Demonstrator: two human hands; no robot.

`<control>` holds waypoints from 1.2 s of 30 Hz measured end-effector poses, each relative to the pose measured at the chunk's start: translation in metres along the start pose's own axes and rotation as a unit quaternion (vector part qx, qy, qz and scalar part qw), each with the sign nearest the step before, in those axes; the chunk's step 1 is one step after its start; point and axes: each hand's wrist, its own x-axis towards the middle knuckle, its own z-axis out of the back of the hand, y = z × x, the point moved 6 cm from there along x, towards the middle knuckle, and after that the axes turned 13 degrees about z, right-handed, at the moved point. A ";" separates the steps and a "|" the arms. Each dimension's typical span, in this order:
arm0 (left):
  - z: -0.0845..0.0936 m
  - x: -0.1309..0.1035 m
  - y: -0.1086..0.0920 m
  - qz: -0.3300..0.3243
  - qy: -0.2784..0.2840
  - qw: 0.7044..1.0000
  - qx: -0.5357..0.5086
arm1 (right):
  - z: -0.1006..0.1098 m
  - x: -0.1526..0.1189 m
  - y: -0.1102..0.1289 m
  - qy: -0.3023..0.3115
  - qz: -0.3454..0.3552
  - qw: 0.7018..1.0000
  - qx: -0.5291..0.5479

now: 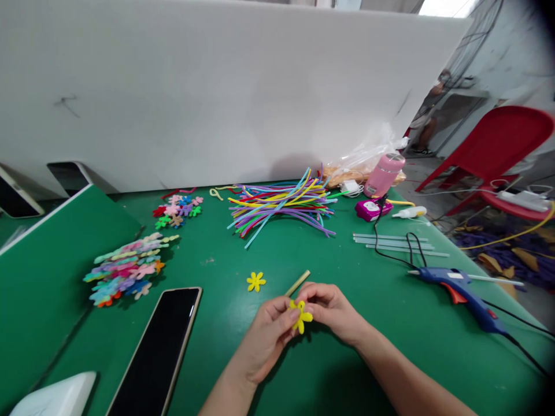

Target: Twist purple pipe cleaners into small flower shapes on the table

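Between my two hands is a yellow pipe-cleaner flower (302, 319), held up just above the green table. My left hand (271, 332) pinches it from the left with thumb and fingers. From the other side, my right hand (332, 309) has its fingertips closed on a petal. A second yellow flower (256, 282) lies flat on the table, up and left of my hands. Just behind my fingers a thin tan stick (299, 282) rests on the table, its near end hidden by my hands.
Pipe cleaners (281, 205) lie in a pile by the white board (225, 104). Finished flowers (125, 268) are heaped left, near a phone (156, 352). At right are a blue glue gun (459, 292), glue sticks (394, 241), a purple device (372, 209) and a pink bottle (384, 175).
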 end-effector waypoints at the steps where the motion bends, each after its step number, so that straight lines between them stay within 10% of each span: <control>1: -0.001 0.000 0.000 -0.001 0.004 1.000 -0.004 | 0.000 0.000 -0.001 -0.006 0.001 1.000 0.004; 36: -0.002 -0.001 -0.004 -0.041 -0.010 0.998 0.051 | 0.000 -0.009 -0.024 -0.083 -0.072 0.982 0.151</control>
